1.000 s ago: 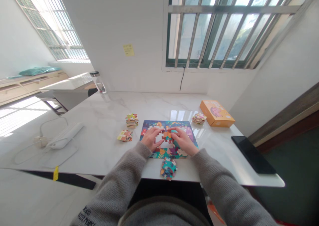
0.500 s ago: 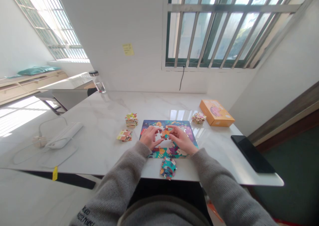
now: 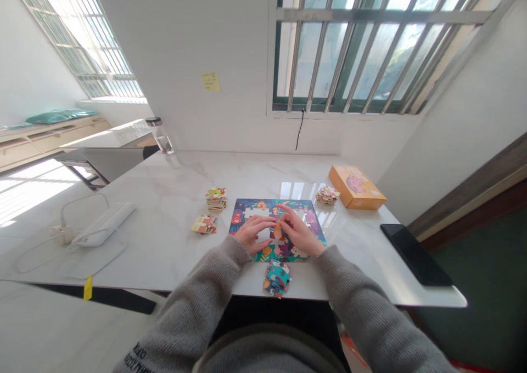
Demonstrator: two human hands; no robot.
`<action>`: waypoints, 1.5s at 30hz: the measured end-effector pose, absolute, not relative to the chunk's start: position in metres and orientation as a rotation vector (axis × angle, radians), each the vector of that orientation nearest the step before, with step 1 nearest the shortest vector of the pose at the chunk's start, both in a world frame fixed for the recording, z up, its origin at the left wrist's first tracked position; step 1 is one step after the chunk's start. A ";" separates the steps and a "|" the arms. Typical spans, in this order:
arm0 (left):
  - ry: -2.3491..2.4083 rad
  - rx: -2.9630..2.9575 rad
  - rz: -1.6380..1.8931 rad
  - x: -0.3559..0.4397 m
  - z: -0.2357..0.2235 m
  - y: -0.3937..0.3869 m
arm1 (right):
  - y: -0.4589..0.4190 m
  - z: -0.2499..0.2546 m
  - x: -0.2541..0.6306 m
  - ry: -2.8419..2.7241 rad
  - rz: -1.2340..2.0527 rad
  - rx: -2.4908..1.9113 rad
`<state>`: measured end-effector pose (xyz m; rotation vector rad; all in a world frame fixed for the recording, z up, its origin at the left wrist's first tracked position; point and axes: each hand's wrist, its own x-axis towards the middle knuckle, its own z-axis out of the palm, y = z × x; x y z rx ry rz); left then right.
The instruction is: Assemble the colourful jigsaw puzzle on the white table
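A colourful jigsaw puzzle [image 3: 244, 203] lies flat on the table, its frame filled and white gaps showing inside. Over its middle, my right hand [image 3: 300, 233] pinches a small puzzle piece [image 3: 278, 230] with orange on it between thumb and forefinger. My left hand [image 3: 252, 233] hovers over the left half, thumb and fingers apart. Its fingertips come close to the piece; whether they touch it I cannot tell. Between my forearms, near the table edge, sits a pile of teal puzzle pieces [image 3: 278, 277].
Left of the puzzle stand a tall stack of pieces [image 3: 216, 199] and a lower one [image 3: 205, 225]. Another stack [image 3: 328, 196] is beside an orange box [image 3: 357, 187] at the right. A black phone [image 3: 415, 255], a white power strip [image 3: 105, 225] and a bottle [image 3: 161, 136] also rest on the table.
My right hand has turned slightly, and the piece it pinches now stands more upright. My left fingers have shifted right and down, uncovering the white gap at the upper left.
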<state>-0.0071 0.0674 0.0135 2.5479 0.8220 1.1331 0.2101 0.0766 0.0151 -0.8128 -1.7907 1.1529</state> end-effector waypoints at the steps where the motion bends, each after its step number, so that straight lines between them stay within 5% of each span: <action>1: 0.818 2.546 1.134 -0.007 0.013 0.067 | 0.077 0.016 0.210 -1.781 1.158 -0.808; 12: 0.945 2.301 1.277 -0.014 0.011 0.074 | 0.075 0.021 0.217 -2.097 0.546 -0.763; 23: 1.612 2.360 1.074 -0.033 -0.001 0.081 | 0.076 0.017 0.218 -2.204 0.463 -0.868; 45: 1.631 2.422 0.856 -0.038 -0.007 0.084 | 0.098 0.018 0.186 -2.492 0.261 -1.071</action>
